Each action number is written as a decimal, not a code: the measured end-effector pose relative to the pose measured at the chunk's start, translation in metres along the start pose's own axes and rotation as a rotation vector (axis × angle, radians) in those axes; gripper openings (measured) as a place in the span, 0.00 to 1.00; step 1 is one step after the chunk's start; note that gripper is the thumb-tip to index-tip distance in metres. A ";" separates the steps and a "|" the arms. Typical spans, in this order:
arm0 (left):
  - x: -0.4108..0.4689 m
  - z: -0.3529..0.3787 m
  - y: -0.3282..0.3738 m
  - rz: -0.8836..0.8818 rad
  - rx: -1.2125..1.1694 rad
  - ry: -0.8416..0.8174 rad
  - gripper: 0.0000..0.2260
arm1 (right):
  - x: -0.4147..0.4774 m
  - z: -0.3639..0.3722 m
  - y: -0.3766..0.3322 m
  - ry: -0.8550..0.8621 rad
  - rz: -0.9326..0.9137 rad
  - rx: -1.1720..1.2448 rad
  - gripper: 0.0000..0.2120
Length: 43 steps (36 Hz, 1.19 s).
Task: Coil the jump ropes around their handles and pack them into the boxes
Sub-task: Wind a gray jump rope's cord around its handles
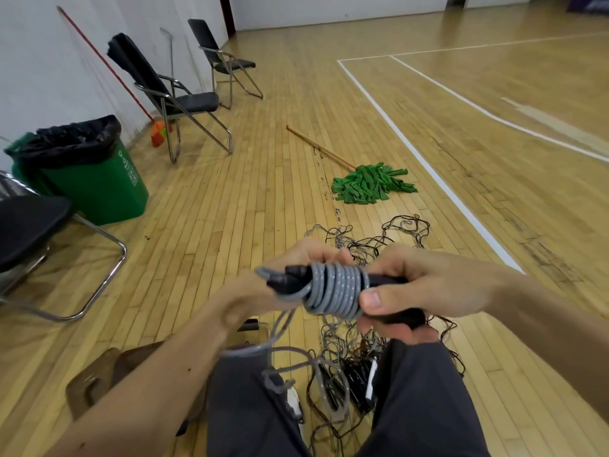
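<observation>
Right hand [428, 288] clenches the handles [385, 280], left hand [250, 296] grasps the grey rope [336, 291]; slackened fingers could unwind the coil.

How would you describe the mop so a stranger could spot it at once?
Find the long white court line on the wooden gym floor. Just left of it, beyond the tangled jump ropes, the mop lies flat. Unlike the red-handled broom leaning on the wall, it has a wooden stick and green cloth strips.
</observation>
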<state>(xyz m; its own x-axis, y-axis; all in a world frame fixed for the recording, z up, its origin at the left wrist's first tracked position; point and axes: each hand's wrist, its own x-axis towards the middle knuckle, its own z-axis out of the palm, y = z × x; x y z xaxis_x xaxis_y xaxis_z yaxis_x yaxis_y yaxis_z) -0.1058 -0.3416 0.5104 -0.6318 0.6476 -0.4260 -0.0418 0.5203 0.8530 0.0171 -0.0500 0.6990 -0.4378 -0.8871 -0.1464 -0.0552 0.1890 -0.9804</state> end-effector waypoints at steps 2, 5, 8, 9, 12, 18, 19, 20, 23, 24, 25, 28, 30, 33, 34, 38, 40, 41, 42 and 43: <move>-0.040 0.039 0.057 0.173 -0.079 0.030 0.20 | -0.004 -0.005 -0.002 0.057 -0.046 0.017 0.25; -0.078 0.088 0.165 0.371 -0.175 0.078 0.20 | -0.010 -0.013 -0.005 0.162 -0.043 -0.006 0.22; -0.075 0.094 0.162 0.285 -0.261 0.130 0.19 | -0.014 -0.018 -0.004 0.258 -0.015 -0.111 0.17; -0.074 0.095 0.161 0.244 -0.244 0.147 0.21 | -0.015 -0.020 -0.004 0.294 -0.007 -0.121 0.18; -0.074 0.103 0.161 0.212 -0.198 0.105 0.24 | -0.017 -0.025 -0.004 0.404 -0.001 -0.134 0.20; -0.073 0.113 0.154 0.163 -0.083 0.105 0.12 | -0.013 -0.028 0.005 0.565 0.141 -0.287 0.10; -0.073 0.114 0.153 0.155 -0.074 0.106 0.11 | -0.012 -0.029 0.008 0.593 0.164 -0.331 0.10; -0.073 0.114 0.153 0.142 -0.072 0.100 0.10 | -0.011 -0.030 0.010 0.616 0.183 -0.377 0.09; -0.074 0.113 0.151 0.104 -0.061 0.123 0.10 | -0.011 -0.032 0.021 0.672 0.241 -0.467 0.09; -0.074 0.112 0.150 0.093 -0.042 0.133 0.10 | -0.010 -0.032 0.024 0.691 0.257 -0.482 0.08; -0.074 0.113 0.150 0.085 -0.011 0.143 0.10 | -0.009 -0.032 0.027 0.709 0.270 -0.500 0.08; -0.075 0.115 0.154 0.066 0.101 0.191 0.11 | -0.005 -0.032 0.033 0.771 0.319 -0.573 0.06; -0.074 0.116 0.155 0.077 0.213 0.269 0.10 | -0.003 -0.032 0.037 0.792 0.379 -0.635 0.07; -0.077 0.118 0.159 0.103 0.378 0.347 0.11 | 0.000 -0.033 0.045 0.775 0.484 -0.740 0.09; -0.078 0.117 0.161 0.111 0.419 0.359 0.12 | 0.002 -0.033 0.047 0.771 0.503 -0.761 0.09; -0.081 0.109 0.167 0.133 0.540 0.418 0.15 | 0.005 -0.031 0.050 0.724 0.582 -0.806 0.10; -0.082 0.104 0.169 0.138 0.627 0.440 0.16 | 0.008 -0.031 0.048 0.678 0.628 -0.809 0.10; -0.082 0.102 0.172 0.140 0.678 0.446 0.16 | 0.009 -0.031 0.046 0.650 0.647 -0.803 0.10; -0.083 0.101 0.175 0.139 0.736 0.448 0.16 | 0.011 -0.031 0.045 0.618 0.662 -0.781 0.09; -0.083 0.099 0.178 0.140 0.794 0.448 0.15 | 0.011 -0.031 0.044 0.578 0.674 -0.747 0.08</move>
<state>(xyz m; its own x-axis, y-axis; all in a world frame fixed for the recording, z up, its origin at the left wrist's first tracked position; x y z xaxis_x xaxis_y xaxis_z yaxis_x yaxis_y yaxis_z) 0.0164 -0.2476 0.6679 -0.8385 0.5436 -0.0373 0.4962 0.7901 0.3598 -0.0177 -0.0388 0.6584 -0.9140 -0.2236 -0.3384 -0.0862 0.9224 -0.3765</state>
